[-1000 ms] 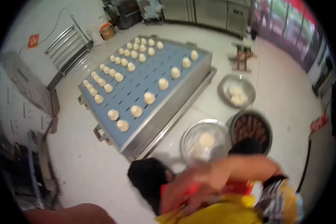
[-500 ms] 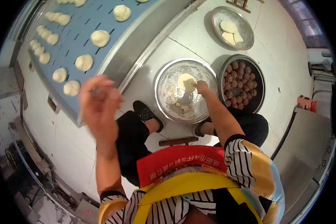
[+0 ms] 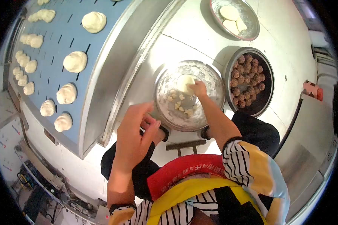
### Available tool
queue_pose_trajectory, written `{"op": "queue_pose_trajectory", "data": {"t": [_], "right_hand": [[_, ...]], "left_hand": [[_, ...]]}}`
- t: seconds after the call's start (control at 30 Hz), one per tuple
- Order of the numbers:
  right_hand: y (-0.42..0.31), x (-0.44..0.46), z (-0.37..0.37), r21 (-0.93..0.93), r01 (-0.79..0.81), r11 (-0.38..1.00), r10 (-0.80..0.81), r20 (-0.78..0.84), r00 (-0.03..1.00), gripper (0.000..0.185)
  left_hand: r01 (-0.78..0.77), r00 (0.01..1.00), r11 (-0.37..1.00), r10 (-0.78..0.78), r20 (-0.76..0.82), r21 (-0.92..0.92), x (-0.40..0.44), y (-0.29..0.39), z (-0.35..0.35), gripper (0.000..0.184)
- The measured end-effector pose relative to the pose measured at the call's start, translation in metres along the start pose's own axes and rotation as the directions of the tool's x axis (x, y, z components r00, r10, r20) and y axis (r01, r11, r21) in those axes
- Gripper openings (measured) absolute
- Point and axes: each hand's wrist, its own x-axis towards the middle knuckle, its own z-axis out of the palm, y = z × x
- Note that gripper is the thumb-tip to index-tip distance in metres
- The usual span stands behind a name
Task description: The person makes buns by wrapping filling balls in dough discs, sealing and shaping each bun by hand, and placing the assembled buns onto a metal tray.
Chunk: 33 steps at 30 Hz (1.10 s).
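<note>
Right fingers [image 3: 193, 87] pinching dough disc [image 3: 184, 83] | left fingers [image 3: 144, 108] apart | bowl [image 3: 199, 117] on tiled floor [image 3: 193, 43]

No full wording can be read for certain: the red apron [image 3: 189, 169], at the lower middle of the frame, carries a curved row of pale Chinese-looking characters, too small and blurred to make out. Small red marks, perhaps logos, are repeated on the pale panel [image 3: 7, 144] at the lower left, with fainter, unreadable print beside them. Dark flower-like marks stand on the metal unit [image 3: 308, 138] at the right edge, their meaning unclear.
</note>
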Motion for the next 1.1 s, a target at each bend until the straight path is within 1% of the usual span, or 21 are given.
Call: {"op": "queue_pose_trajectory", "data": {"t": [0.07, 0.13, 0.2, 0.27, 0.33, 0.37, 0.4, 0.47, 0.53, 0.6, 0.63, 0.67, 0.73, 0.77, 0.8, 0.83, 0.9, 0.93, 1.0, 1.07, 1.1], "right_hand": [[-0.038, -0.051, -0.027, 0.401, -0.062, 0.914, 0.023, 0.102, 0.995, 0.031], [-0.061, -0.091, -0.052, 0.726, -0.111, 0.679, -0.041, 0.188, 0.981, 0.035], [-0.084, -0.127, -0.078, 0.926, -0.154, 0.344, -0.179, 0.226, 0.958, 0.043], [-0.122, -0.185, -0.108, 0.980, -0.146, 0.137, -0.376, 0.188, 0.907, 0.050], [-0.144, -0.241, -0.133, 0.988, -0.157, 0.009, -0.504, 0.140, 0.852, 0.052], [-0.151, -0.262, -0.143, 0.988, -0.154, -0.018, -0.545, 0.119, 0.830, 0.050], [-0.154, -0.279, -0.151, 0.988, -0.150, -0.046, -0.584, 0.096, 0.806, 0.048], [-0.154, -0.303, -0.158, 0.999, 0.001, 0.043, -0.585, 0.024, 0.811, 0.047], [-0.150, -0.315, -0.158, 0.971, 0.190, 0.147, -0.573, -0.073, 0.816, 0.046], [-0.143, -0.330, -0.166, 0.889, 0.341, 0.306, -0.622, -0.085, 0.779, 0.047], [-0.139, -0.338, -0.171, 0.830, 0.412, 0.377, -0.640, -0.089, 0.764, 0.047], [-0.140, -0.350, -0.183, 0.860, 0.356, 0.364, -0.622, -0.060, 0.781, 0.041], [-0.133, -0.344, -0.197, 0.803, 0.337, 0.491, -0.623, 0.054, 0.780, 0.036], [-0.127, -0.345, -0.200, 0.772, 0.321, 0.549, -0.609, 0.107, 0.786, 0.033], [-0.133, -0.356, -0.201, 0.690, 0.373, 0.621, -0.607, 0.121, 0.785, 0.029], [-0.137, -0.363, -0.198, 0.776, 0.366, 0.514, -0.651, 0.075, 0.756, 0.031], [-0.147, -0.379, -0.202, 0.946, 0.212, 0.244, -0.662, 0.003, 0.749, 0.031], [-0.152, -0.379, -0.201, 0.916, 0.298, 0.270, -0.648, -0.056, 0.759, 0.030], [-0.155, -0.377, -0.201, 0.830, 0.444, 0.338, -0.613, -0.164, 0.773, 0.029], [-0.149, -0.370, -0.209, 0.699, 0.565, 0.440, -0.654, -0.181, 0.734, 0.032], [-0.147, -0.364, -0.213, 0.623, 0.614, 0.485, -0.675, -0.180, 0.715, 0.033]], "left_hand": [[-0.033, 0.999, 0.999, 0.033, 0.009, 0.003, 0.004, 0.009, 0.003, 0.038], [-0.045, 0.998, 0.999, 0.044, -0.049, -0.011, 0.011, 0.002, 0.008, 0.043], [-0.074, 0.989, 0.997, 0.073, -0.126, -0.010, 0.015, -0.003, 0.017, 0.050], [-0.117, 0.970, 0.993, 0.117, -0.215, 0.014, 0.016, -0.003, 0.026, 0.056], [-0.023, 0.983, 0.910, -0.054, -0.173, -0.415, 0.013, -0.007, 0.045, 0.058], [0.027, 0.985, 0.799, -0.124, -0.120, -0.600, 0.010, -0.008, 0.054, 0.059], [0.141, 0.984, 0.601, -0.174, 0.043, -0.787, 0.005, -0.007, 0.063, 0.063], [0.294, 0.956, 0.193, -0.048, 0.290, -0.936, -0.018, 0.011, 0.080, 0.061], [0.263, 0.963, 0.111, 0.032, 0.268, -0.958, -0.036, 0.032, 0.101, 0.059], [0.028, 0.999, 0.373, 0.017, 0.037, -0.927, -0.052, 0.047, 0.120, 0.056], [0.016, 1.000, 0.430, 0.005, 0.020, -0.903, -0.058, 0.049, 0.118, 0.051], [0.013, 1.000, 0.484, -0.005, 0.013, -0.875, -0.064, 0.052, 0.114, 0.045], [0.084, 0.996, 0.581, -0.072, 0.051, -0.809, -0.078, 0.078, 0.106, 0.038], [0.075, 0.997, 0.721, -0.055, 0.051, -0.689, -0.084, 0.087, 0.102, 0.041], [0.009, 0.992, 0.743, 0.079, 0.101, -0.669, -0.083, 0.085, 0.097, 0.043], [0.014, 0.988, 0.730, 0.094, 0.121, -0.683, -0.081, 0.085, 0.092, 0.050], [-0.142, 0.926, 0.385, 0.377, 0.014, -0.912, -0.089, 0.105, 0.095, 0.057], [-0.131, 0.765, 0.198, 0.644, 0.028, -0.971, -0.076, 0.085, 0.103, 0.062], [-0.134, 0.905, 0.230, 0.424, -0.025, -0.964, -0.074, 0.072, 0.133, 0.061], [-0.079, 0.982, 0.265, 0.188, -0.029, -0.961, -0.067, 0.081, 0.148, 0.061], [-0.020, 0.968, 0.168, 0.251, 0.023, -0.986, -0.064, 0.080, 0.151, 0.060]]}}
